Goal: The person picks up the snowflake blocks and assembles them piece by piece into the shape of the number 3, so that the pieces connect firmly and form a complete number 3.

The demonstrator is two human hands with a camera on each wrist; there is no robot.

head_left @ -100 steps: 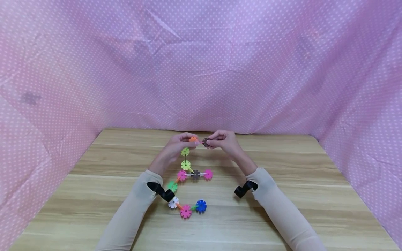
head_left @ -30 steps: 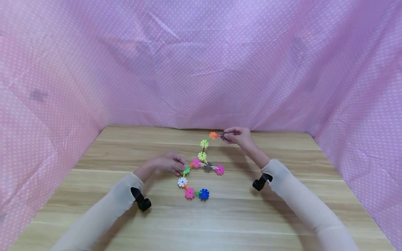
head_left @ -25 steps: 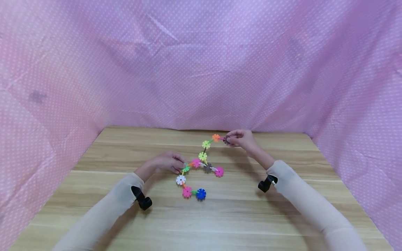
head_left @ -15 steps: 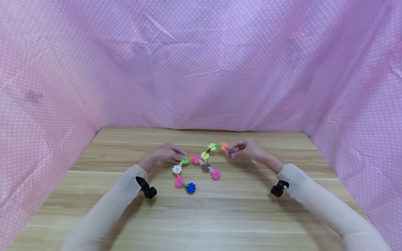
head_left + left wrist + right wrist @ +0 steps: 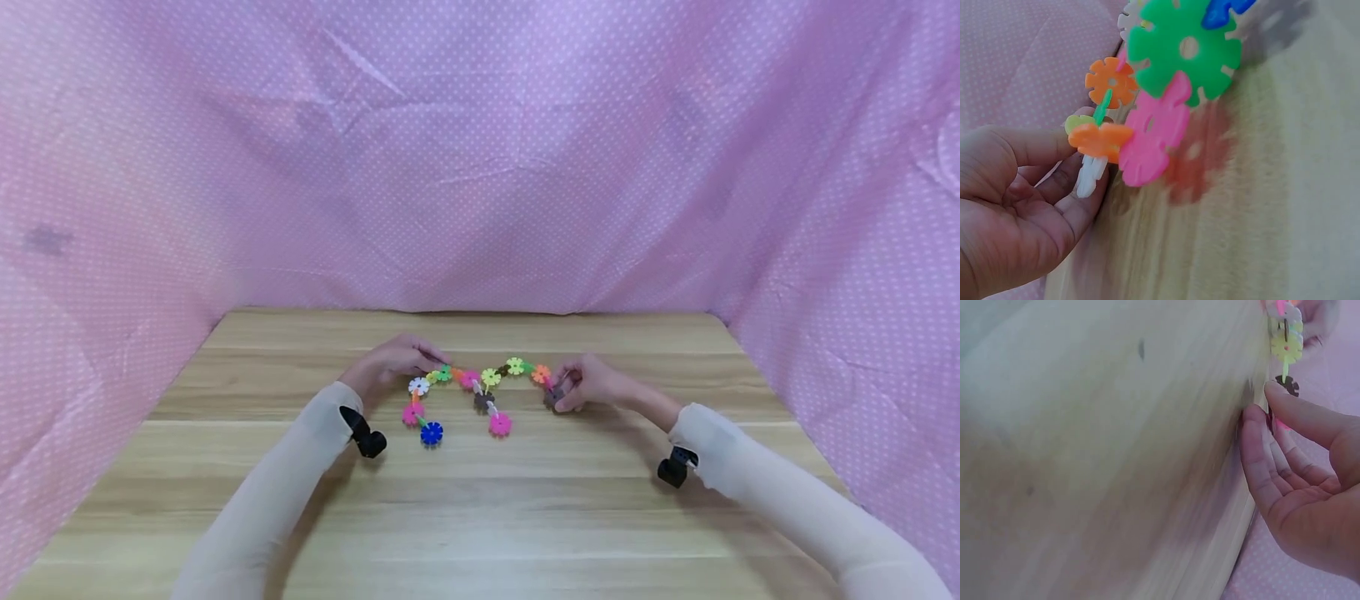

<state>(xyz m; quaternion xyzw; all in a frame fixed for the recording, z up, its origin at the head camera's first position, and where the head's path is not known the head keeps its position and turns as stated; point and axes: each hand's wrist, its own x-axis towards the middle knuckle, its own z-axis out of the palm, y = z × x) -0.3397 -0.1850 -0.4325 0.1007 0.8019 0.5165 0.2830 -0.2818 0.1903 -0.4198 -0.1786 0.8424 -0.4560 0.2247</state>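
In the head view a chain of interlocking snowflake discs stretches between the hands, with linking discs set edge-on. My left hand (image 5: 405, 356) pinches the green snowflake disc (image 5: 444, 372) at its far edge. Left of that, the chain bends towards me through a white disc (image 5: 419, 386) and a pink one to a blue disc (image 5: 431, 433). From the middle a short branch runs to a pink disc (image 5: 500, 424). Yellow discs (image 5: 515, 366) and an orange disc (image 5: 541, 374) lead right to a dark brown disc (image 5: 553, 397), which my right hand (image 5: 592, 383) pinches between thumb and fingers.
The chain lies over a light wooden table (image 5: 480, 533), its far edge beyond both hands. Pink dotted cloth (image 5: 480, 167) hangs behind the table and along both sides. Each wrist wears a black camera mount (image 5: 367, 437).
Left hand has let go of the orange disc and taken the green one. The chain has turned clockwise, the dark brown end swinging right and nearer, the blue end left and farther away.
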